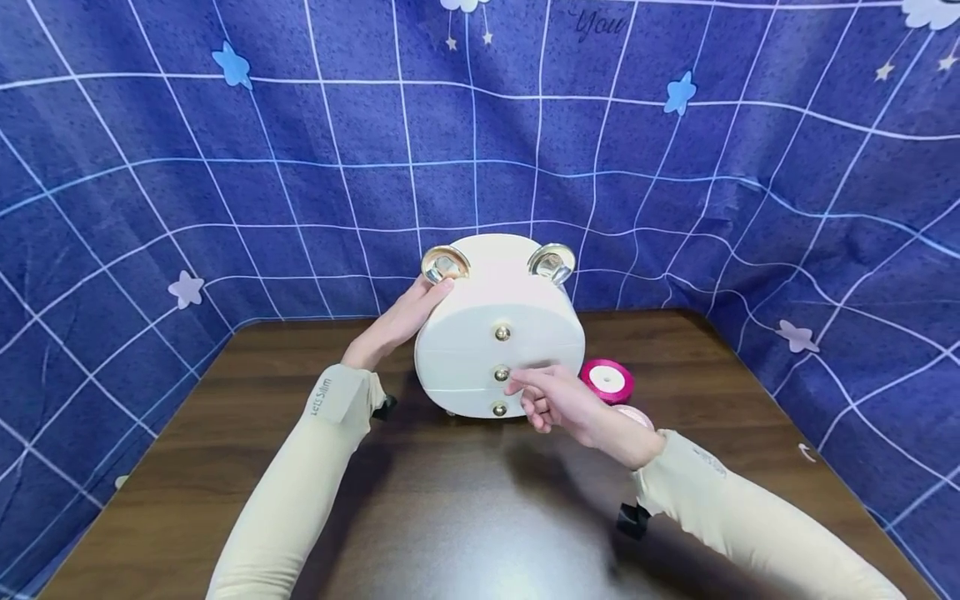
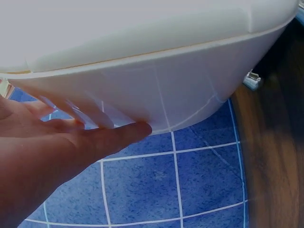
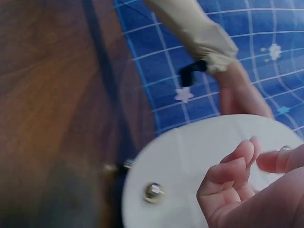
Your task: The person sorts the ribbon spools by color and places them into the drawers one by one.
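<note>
White box (image 1: pixel 498 287) stands on the tabletop (image 1: pixel 450 500) in the head view, drawers (image 1: pixel 461 360) apparently all closed, none pulled out. Left hand (image 1: pixel 405 318) touches its side; right hand (image 1: pixel 562 400) reaches, wrist bent, to the middle knob (image 1: pixel 502 373). Left wrist view: fingers extended along the box. Right wrist view: fingers loosely curled, apparently gripping nothing; knob contact is unclear.

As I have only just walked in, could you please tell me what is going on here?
A person is handling a white cabinet on a wooden table. Their left grip rests against its side, by one ear-like ornament, while the right grip is close to the middle gold knob; whether it touches is unclear. The white cabinet looks closed, and a magenta spool lies to its right.
</note>
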{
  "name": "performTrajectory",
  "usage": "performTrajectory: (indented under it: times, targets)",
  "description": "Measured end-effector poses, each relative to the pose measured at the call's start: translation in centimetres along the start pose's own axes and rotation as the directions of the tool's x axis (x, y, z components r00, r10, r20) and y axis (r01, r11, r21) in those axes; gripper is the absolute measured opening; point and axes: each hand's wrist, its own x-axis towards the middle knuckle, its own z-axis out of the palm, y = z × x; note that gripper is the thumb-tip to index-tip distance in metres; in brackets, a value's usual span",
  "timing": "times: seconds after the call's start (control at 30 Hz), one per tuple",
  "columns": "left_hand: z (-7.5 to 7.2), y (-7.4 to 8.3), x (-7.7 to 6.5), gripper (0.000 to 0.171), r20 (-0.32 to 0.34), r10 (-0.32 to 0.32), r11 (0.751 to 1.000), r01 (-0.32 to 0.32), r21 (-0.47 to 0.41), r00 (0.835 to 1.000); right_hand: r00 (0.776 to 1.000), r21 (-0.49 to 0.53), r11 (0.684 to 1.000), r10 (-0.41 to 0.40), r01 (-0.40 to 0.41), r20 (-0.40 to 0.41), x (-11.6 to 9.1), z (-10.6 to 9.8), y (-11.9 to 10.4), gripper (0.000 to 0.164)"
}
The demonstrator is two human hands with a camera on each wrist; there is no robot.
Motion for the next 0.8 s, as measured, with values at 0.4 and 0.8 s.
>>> performTrajectory:
  times: [0.4,0.8]
  targets:
    - [0.6,-0.1,0.2,0.05,-0.01,0.039,0.997,-0.04,-0.066,0.999,0.993,0.229,0.973,0.037,-0.01,-0.112,2.4,2.7,1.2,0.036]
    - [0.1,0.7,-0.4,0.055,0.01,-0.02,1.0,0.02,0.007,1.0,0.99,0.232,0.973,0.046,-0.014,-0.132,1.6,3.8,1.6,0.031]
